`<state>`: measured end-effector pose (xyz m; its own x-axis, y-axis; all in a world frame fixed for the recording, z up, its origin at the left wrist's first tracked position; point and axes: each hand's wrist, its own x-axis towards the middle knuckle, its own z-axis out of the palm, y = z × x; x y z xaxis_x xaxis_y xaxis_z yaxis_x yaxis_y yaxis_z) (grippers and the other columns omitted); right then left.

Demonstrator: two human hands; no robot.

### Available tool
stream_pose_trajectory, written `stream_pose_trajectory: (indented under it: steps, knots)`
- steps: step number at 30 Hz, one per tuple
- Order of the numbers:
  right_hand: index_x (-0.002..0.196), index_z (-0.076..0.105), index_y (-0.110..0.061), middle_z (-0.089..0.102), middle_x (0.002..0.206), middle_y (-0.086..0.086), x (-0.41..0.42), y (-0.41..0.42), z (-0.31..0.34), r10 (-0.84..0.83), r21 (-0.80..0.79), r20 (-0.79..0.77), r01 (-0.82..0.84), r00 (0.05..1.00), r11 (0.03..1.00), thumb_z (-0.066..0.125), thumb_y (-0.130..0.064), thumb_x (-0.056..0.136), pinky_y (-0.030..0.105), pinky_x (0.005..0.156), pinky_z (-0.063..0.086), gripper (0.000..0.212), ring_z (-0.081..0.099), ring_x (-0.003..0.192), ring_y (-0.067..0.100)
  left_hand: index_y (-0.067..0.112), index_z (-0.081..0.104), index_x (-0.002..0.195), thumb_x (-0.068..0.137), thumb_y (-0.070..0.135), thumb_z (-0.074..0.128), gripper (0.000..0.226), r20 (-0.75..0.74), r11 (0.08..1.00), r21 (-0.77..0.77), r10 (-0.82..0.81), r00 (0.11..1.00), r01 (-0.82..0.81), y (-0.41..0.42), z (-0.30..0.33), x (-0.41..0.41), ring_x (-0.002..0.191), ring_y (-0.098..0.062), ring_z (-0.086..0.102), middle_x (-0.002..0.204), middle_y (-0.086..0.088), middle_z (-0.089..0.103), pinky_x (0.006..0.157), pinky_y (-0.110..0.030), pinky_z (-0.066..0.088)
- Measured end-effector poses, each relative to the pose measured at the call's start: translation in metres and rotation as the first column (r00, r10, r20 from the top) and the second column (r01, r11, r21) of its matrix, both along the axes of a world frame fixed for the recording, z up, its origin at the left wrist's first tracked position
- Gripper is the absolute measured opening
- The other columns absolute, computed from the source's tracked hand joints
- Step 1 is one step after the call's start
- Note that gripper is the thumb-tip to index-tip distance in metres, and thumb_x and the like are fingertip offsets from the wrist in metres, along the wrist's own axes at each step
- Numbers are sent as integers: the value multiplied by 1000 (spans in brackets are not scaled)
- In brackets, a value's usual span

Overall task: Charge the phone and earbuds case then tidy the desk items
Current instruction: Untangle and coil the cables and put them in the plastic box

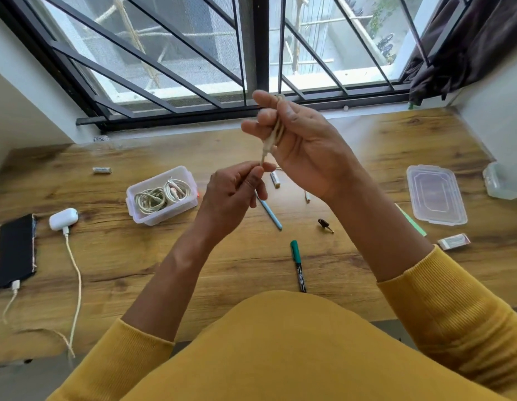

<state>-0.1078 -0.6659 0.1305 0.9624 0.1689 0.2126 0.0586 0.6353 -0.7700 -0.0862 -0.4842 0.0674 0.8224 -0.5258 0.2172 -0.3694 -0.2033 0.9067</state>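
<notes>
Above the middle of the wooden desk (135, 256) the right hand (303, 146) is raised with its fingers curled round a coiled cream cable (276, 131), the loops wrapped about the fingers and one plug end hanging down; the left hand (237, 192) just below pinches that plug end between thumb and fingertips. At the desk's left edge the black phone (15, 250) lies flat with a white cable (11, 299) plugged into its near end, and just beside it the white earbuds case (63, 218) also has a cream cable (76, 285) plugged in, running off the near edge. Left of centre an open clear plastic box (161, 195) holds several coiled cables. Toward the far left lies a battery (102, 170), another battery (275, 180) sits near the hands. A light blue pen (270, 214), a green marker (298, 264) and a small dark key-like piece (325, 225) lie near the middle. By the right edge rest a clear lid (436, 195), an eraser (453, 241) and part of another clear container (504, 180)
</notes>
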Motion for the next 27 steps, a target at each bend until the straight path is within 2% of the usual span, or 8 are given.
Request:
stream_pose_trajectory:
  steps: [6, 10, 14, 16, 18, 21, 23, 27]
  knots:
    - [146, 38, 7, 76, 115, 17, 14, 0, -5, -175, -73, 23, 176, 984, 982, 29, -8, 115, 39, 114, 48, 36, 67, 124, 34, 16, 73, 131, 111, 24, 55, 28, 75, 974, 212, -103, 992, 85, 0, 10, -4, 57, -3, 56, 69, 10, 68, 62, -18, 42]
    - [153, 37, 3, 73, 119, 20, 14, 5, -8, -249, -338, 104, 270, 963, 902, 35, -7, 114, 39, 116, 46, 41, 69, 124, 31, 20, 76, 126, 106, 26, 63, 25, 129, 958, 260, -154, 980, 117, 5, 28, -2, 53, -6, 51, 64, 18, 63, 55, -19, 40]
    - [151, 48, -5, 76, 93, 6, 9, 15, -17, -279, -673, 204, 342, 938, 656, 43, -6, 110, 35, 82, 61, 42, 76, 89, 22, 32, 78, 110, 99, 30, 69, 14, 194, 953, 284, -165, 967, 106, 12, 45, 12, 54, -11, 51, 64, 3, 62, 54, -31, 42]
    - [144, 57, -6, 71, 81, -12, 8, 15, -24, -277, -783, 259, 369, 925, 500, 45, -10, 108, 33, 66, 57, 38, 68, 70, 14, 27, 81, 106, 97, 27, 71, 14, 210, 955, 282, -158, 965, 96, 16, 51, 20, 66, -12, 67, 76, 6, 74, 63, -41, 56]
    - [136, 62, -7, 68, 73, -7, 7, 12, -29, -268, -845, 236, 333, 934, 418, 45, -16, 110, 28, 57, 53, 32, 64, 61, 12, 24, 82, 106, 96, 25, 72, 14, 209, 957, 273, -156, 965, 96, 20, 54, 27, 79, -18, 75, 88, 8, 79, 73, -51, 60]
    - [113, 68, -11, 68, 66, 5, 2, 7, -30, -221, -865, 189, 268, 957, 424, 37, -35, 113, 28, 57, 47, 39, 61, 56, 14, 22, 75, 113, 94, 25, 72, 20, 231, 970, 235, -113, 966, 58, 25, 53, 38, 72, -22, 64, 79, 10, 68, 70, -53, 55]
    - [114, 70, -11, 66, 64, 5, 1, 4, -29, -184, -870, 143, 212, 972, 445, 32, -42, 114, 28, 56, 45, 49, 58, 53, 14, 18, 68, 118, 96, 21, 71, 22, 235, 979, 193, -105, 966, 60, 25, 54, 43, 73, -29, 57, 77, 10, 62, 70, -48, 53]
    - [106, 71, 5, 49, 60, 16, -1, -5, -24, 15, -805, 50, 32, 999, 592, 31, -37, 113, 40, 53, 37, 58, 41, 52, 29, 13, 70, 109, 100, 11, 68, 10, 260, 983, 164, -126, 957, 85, 20, 57, 53, 87, -3, 63, 92, 13, 67, 84, -21, 50]
